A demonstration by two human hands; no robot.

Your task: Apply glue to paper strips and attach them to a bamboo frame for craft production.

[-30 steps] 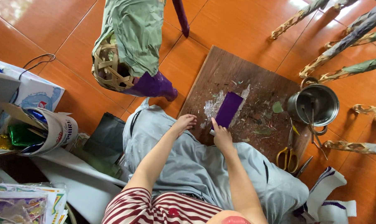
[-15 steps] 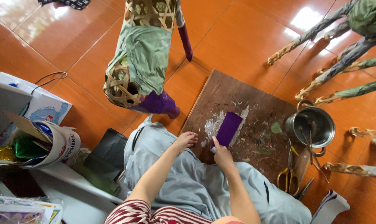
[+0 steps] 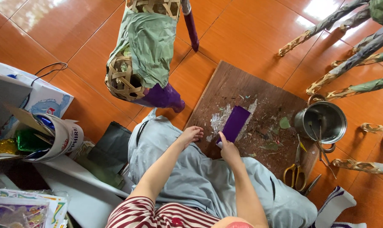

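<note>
A purple paper strip (image 3: pixel 236 122) lies on a brown wooden board (image 3: pixel 259 97) smeared with white paste and paper scraps. My right hand (image 3: pixel 228 150) rests at the strip's near end, fingers pinching it against the board. My left hand (image 3: pixel 190 136) lies on my knee in grey trousers (image 3: pixel 187 177), at the board's near edge, fingers loosely curled and holding nothing. A woven bamboo frame (image 3: pixel 128 80), partly covered in green and purple paper, hangs above the orange tiled floor to the left of the board.
A metal pot (image 3: pixel 322 122) with tools in it stands at the board's right edge, and yellow-handled scissors (image 3: pixel 296 175) lie near it. Paper-wrapped bamboo legs (image 3: pixel 348 63) stand at the right. Paper rolls and a box (image 3: pixel 39 135) crowd the left.
The view has tilted, so the woven frame sits higher in the picture. Both hands stay where they were, the right one still at the strip's near end.
</note>
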